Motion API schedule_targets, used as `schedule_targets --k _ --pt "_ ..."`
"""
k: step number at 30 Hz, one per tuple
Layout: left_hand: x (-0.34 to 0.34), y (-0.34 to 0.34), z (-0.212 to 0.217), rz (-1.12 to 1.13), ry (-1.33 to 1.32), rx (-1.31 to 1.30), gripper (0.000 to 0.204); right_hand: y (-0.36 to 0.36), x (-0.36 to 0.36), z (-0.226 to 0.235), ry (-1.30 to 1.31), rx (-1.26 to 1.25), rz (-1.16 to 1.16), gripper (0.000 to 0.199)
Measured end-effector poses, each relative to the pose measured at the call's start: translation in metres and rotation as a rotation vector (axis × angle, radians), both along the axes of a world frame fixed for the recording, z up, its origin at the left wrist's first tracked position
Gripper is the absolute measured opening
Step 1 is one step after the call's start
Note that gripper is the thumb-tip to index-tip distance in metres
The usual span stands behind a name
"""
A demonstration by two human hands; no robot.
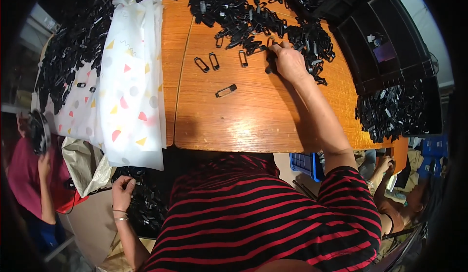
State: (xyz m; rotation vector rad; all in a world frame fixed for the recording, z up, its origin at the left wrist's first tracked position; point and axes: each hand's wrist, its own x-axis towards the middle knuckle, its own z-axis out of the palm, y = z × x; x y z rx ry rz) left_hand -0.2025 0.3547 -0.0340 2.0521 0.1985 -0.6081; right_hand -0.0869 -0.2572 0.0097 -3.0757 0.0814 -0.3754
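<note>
My right hand reaches over the wooden table to the near edge of a heap of small black plastic pieces. Its fingers are pinched on a black oblong plastic frame, partly hidden by the fingertips. Left of it, loose frames of the same kind lie apart on the wood, one nearest the heap and another closer to me. Low at my left side, my left hand hangs beside a dark container of black pieces. Its fingers are curled in; whatever they hold is hidden.
A white patterned plastic sheet drapes over the table's left part, with more black pieces beyond. At right stand a black crate and a heaped bin. People work at left and right.
</note>
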Motion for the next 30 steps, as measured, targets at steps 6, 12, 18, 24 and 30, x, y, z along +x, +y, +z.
schedule_targets --k 6,12,18,24,30 --pt "-0.01 0.023 -0.015 -0.294 -0.397 0.595 0.019 0.025 0.003 0.006 0.141 0.073 0.062 0.031" --pt "0.061 -0.115 0.115 -0.612 -0.047 -0.271 0.007 0.057 -0.022 0.025 0.062 0.223 0.04 0.024" --pt "0.101 -0.265 0.066 -0.433 -0.237 -0.592 0.02 0.078 -0.032 0.021 0.053 0.393 0.035 0.023" --pt "0.12 -0.349 0.019 -0.319 -0.151 -0.879 0.031 0.098 -0.054 0.015 -0.065 0.652 0.089 0.021" --pt "0.117 -0.354 0.013 -0.279 -0.067 -0.983 0.029 0.102 -0.063 -0.004 0.038 0.916 0.09 0.018"
